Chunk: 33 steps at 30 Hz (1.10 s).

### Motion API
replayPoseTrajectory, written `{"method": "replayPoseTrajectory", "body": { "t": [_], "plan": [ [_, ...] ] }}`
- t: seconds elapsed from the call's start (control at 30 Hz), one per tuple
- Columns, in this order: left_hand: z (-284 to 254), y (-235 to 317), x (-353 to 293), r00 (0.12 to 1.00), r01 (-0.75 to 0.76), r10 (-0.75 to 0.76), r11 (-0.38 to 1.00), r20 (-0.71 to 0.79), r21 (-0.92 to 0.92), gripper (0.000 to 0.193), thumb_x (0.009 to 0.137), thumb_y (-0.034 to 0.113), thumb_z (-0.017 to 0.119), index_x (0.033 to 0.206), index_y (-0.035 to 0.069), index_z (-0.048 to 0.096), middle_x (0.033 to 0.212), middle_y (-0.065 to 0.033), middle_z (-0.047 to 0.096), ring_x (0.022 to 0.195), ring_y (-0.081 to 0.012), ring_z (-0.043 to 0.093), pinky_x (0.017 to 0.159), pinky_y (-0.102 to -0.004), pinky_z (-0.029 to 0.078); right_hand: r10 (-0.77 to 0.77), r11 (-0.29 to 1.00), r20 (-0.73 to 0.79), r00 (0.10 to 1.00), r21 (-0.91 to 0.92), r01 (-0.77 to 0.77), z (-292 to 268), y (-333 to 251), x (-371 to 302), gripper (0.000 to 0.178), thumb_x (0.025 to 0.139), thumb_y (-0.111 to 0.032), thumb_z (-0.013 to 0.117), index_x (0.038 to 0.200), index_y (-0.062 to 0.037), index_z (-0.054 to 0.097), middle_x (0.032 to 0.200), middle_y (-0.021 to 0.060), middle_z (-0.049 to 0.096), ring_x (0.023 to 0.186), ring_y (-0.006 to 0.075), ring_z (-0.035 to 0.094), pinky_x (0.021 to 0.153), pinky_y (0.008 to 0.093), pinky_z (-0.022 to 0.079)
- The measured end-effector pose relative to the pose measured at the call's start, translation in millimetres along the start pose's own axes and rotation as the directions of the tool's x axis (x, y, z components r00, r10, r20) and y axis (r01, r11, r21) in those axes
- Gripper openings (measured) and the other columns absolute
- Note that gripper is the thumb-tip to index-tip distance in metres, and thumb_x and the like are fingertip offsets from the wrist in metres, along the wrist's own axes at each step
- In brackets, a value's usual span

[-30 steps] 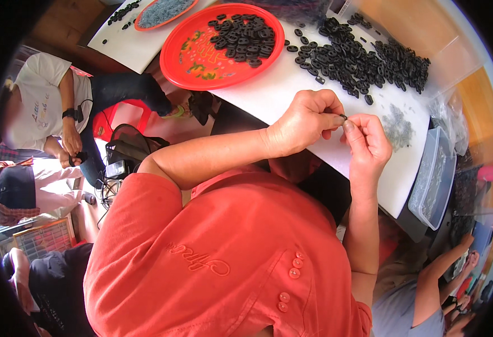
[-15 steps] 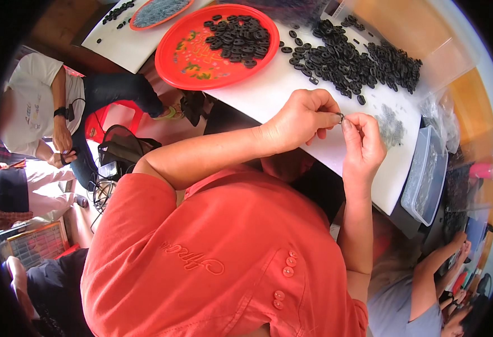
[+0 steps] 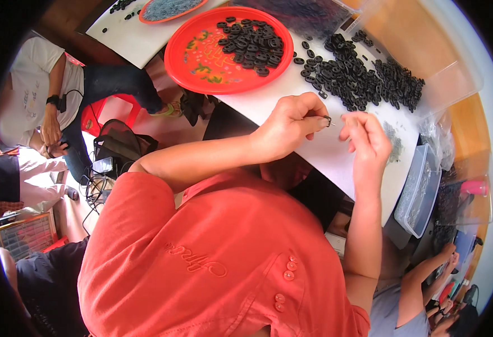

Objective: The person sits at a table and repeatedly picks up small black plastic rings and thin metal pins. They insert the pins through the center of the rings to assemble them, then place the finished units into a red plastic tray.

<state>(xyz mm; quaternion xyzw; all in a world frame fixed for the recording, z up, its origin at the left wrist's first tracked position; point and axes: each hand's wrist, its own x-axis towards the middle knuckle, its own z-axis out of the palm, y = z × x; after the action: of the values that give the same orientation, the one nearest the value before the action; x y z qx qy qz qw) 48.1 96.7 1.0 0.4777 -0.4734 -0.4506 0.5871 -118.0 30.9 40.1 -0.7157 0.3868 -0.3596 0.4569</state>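
Observation:
Over the white table, my left hand [image 3: 291,126] pinches a small black piece [image 3: 328,119] between thumb and forefinger. A thin, shiny pin-like bit [image 3: 333,124] sticks out of it on the right side. A short gap to the right, my right hand [image 3: 367,135] hangs with its fingers loosely bent and apart, nothing visible between them. A heap of black oval pieces with holes [image 3: 345,76] lies beyond both hands. Beside my right hand a scatter of small grey metal bits [image 3: 393,141] is spread on the table.
A red round tray [image 3: 193,78] holds more black ovals at the far left. Behind it stands a smaller red dish of grey bits [image 3: 170,8]. A clear plastic box [image 3: 418,191] sits at the table's right edge, near a plastic bag [image 3: 440,137]. Other people sit left and lower right.
My hands, together on the small black piece before, have come apart. The right hand has drawn slightly away to the right; the piece stays in my left fingers. The view has shifted a little.

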Motion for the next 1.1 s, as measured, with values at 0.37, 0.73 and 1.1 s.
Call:
{"method": "replayPoseTrajectory", "body": {
  "t": [0.37,0.73,1.1],
  "plan": [
    [-10,-6,-1,0.999,0.046,-0.043,0.988,0.023,-0.147,0.006,0.093,0.007,0.061,0.096,0.003,0.059,0.075,0.0003,0.058,0.064,-0.0065,0.056,0.049,-0.0219,0.043,-0.383,0.253,0.452,0.805,-0.787,0.562,51,10,93,0.015,0.082,-0.02,0.068,0.082,-0.005,0.066,0.083,0.012,0.065,0.08,0.0318,0.067,0.068,0.0418,0.055],
    [-9,2,3,0.991,0.119,-0.13,0.955,-0.023,-0.271,0.011,0.093,0.01,0.061,0.095,-0.001,0.06,0.076,-0.0046,0.061,0.063,-0.0101,0.06,0.047,-0.0227,0.046,-0.075,0.976,0.123,0.99,-0.195,0.098,-2,4,57,0.007,0.082,-0.01,0.068,0.085,-0.0048,0.064,0.074,0.0019,0.063,0.067,0.0119,0.058,0.057,0.0257,0.04],
    [15,6,11,0.989,0.108,-0.128,0.965,-0.071,-0.24,0.015,0.09,0.012,0.062,0.093,-0.003,0.06,0.074,-0.0062,0.062,0.059,-0.0113,0.06,0.046,-0.0235,0.045,0.071,0.879,-0.091,0.993,0.476,-0.019,0,18,8,0.01,0.085,-0.001,0.066,0.095,0.0005,0.065,0.082,0.0045,0.066,0.07,0.0118,0.062,0.058,0.0218,0.042]
  ]
}}
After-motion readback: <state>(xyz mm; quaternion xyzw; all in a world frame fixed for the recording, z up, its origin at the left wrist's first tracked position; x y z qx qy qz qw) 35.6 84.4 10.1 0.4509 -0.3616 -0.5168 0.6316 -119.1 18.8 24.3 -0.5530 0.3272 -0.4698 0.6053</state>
